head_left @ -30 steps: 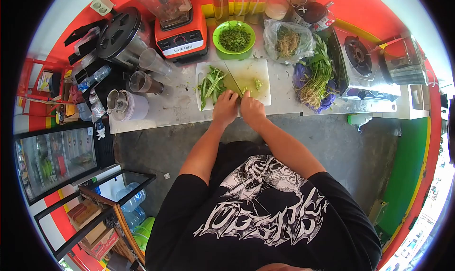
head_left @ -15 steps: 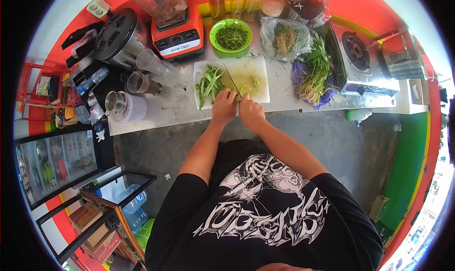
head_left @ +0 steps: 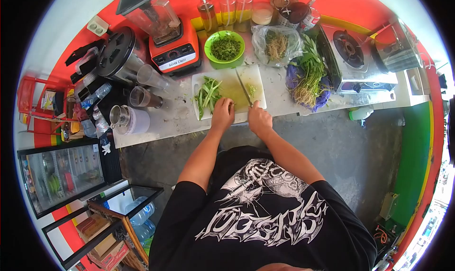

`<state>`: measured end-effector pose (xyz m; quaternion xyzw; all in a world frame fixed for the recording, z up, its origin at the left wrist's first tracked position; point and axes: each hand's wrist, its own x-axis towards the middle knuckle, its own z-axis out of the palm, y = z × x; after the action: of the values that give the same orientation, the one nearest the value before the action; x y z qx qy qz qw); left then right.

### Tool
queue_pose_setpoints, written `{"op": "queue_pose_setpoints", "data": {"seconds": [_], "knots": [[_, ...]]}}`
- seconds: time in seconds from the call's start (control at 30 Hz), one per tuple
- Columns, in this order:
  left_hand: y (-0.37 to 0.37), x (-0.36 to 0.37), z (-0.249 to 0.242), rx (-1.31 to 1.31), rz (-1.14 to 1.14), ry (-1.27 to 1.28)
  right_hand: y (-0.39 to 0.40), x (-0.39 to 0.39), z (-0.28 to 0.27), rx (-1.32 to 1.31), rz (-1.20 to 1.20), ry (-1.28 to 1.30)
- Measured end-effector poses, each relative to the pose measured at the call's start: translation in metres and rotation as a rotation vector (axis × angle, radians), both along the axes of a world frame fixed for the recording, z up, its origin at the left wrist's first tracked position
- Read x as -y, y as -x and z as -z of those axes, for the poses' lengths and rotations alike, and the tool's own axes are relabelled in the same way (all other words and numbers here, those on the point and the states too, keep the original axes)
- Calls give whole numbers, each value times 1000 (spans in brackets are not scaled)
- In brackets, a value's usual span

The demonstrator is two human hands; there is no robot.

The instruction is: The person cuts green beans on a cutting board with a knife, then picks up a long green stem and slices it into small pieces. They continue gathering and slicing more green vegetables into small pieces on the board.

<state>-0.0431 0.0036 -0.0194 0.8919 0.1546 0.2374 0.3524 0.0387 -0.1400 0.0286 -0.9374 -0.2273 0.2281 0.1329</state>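
Knife in the right hand slants over the cutting board, right of its middle, the tip towards the back edge. The right hand is wrapped tightly round the knife's near end at the board's front edge. The left hand is at that edge too, left of the knife and apart from the right hand, its fingers bunched together; whether they pinch anything I cannot tell. Long leaves lie on the board's left part, just beside the left hand, and small chopped bits on its right part, near the blade. Behind the board stands a green bowl of chopped herbs. Right of the board is a rooted bunch of greens; left of it, two plastic cups.
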Motion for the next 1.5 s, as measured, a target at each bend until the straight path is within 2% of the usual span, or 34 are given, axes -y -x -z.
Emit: {"op": "queue_pose_setpoints", "data": {"seconds": [0.07,0.23,0.4,0.53,0.7,0.83,0.9,1.03,1.13,1.2,1.33,1.4,1.5], "knots": [[-6,1,8,-32,-53,79,-6,5,1,7,44,-8],[-24,6,-3,-102,-58,-15,-7,1,3,35,70,-74],[-38,6,-15,-193,-29,154,-2,-3,-2,11,29,-98],[-38,8,-18,-223,-63,153,5,-7,-2,9,1,-113],[-34,12,-15,-233,-81,32,7,-6,-4,-21,-7,-92],[-25,21,-7,-170,-108,-24,7,-9,-9,-1,-54,-34],[-19,23,-2,-36,-92,-27,12,-10,-11,-13,-53,-14],[-21,24,-2,-42,-130,33,10,-15,-2,-25,-55,32],[-29,20,-17,-137,-162,44,-2,-20,4,-14,-126,18],[-38,13,-29,-437,-156,178,-1,-20,3,-14,-114,10],[-61,2,-34,-621,-217,283,7,-18,-5,-50,-72,47],[-71,7,-33,-725,-438,367,3,-19,-2,-14,-126,67],[-78,8,-36,-757,-546,401,-10,-24,-3,19,-189,81]]}}
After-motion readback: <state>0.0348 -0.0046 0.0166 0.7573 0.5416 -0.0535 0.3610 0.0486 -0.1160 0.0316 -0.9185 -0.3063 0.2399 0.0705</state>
